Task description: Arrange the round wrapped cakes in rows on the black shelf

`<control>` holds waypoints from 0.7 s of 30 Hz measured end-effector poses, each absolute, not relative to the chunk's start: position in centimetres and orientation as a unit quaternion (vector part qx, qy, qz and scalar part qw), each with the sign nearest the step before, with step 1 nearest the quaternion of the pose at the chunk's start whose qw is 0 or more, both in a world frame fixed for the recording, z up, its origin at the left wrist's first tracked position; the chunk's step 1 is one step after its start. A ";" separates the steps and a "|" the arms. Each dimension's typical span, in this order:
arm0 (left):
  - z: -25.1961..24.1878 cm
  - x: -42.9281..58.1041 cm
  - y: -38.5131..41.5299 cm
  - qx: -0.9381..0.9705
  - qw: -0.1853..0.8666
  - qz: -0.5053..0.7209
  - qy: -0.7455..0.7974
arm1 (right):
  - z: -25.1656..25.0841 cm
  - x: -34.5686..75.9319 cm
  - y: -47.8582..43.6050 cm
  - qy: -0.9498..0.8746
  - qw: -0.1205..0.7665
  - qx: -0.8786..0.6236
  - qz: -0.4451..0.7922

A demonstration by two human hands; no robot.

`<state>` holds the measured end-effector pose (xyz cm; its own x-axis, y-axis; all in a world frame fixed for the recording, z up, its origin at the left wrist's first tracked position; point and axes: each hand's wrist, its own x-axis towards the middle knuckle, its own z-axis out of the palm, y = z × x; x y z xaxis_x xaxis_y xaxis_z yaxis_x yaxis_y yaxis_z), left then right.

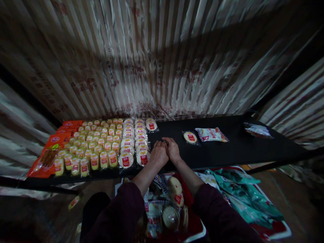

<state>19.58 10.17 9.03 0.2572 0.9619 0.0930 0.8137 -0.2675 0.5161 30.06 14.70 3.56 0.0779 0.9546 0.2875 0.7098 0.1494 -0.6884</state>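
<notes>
My left hand (159,153) and my right hand (173,150) meet over the black shelf (172,128), with their fingers curled in towards each other. Whatever they may hold is hidden behind the fingers. Just left of them run two rows of round white cakes in clear wrappers (126,160); the left hand is close to the front of the nearer row. One wrapped round cake (151,125) lies at the back, beyond my hands. To the right lie another wrapped round cake (190,137) and a white packet with striped ends (211,134).
Small yellow wrapped cakes (95,160) and orange packets (50,153) fill the shelf's left side. A clear packet (257,130) lies far right. Below the shelf are a red container with loose wrapped cakes (170,217) and green packets (238,185). A striped curtain (152,67) hangs behind.
</notes>
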 end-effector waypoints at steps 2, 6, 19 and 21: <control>9.0 19.5 8.2 0.773 0.186 0.216 0.566 | 3.9 30.1 12.7 -0.659 0.393 -0.620 0.166; 8.6 19.2 3.7 0.766 0.194 0.254 0.557 | 4.8 29.8 7.8 -0.661 0.430 -0.588 0.181; 1.8 18.9 -11.7 0.717 0.360 0.145 0.579 | -2.2 30.1 -9.0 -0.635 0.283 -0.655 0.296; -0.1 18.9 -12.4 0.734 0.350 0.119 0.570 | -3.5 30.4 -9.5 -0.651 0.247 -0.655 0.294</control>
<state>18.85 -12.40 -0.09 0.3212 0.9201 -0.2244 0.7534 -0.1047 0.6491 30.36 -9.52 -3.52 -0.0203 0.9978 -0.0626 0.7073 -0.0300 -0.7063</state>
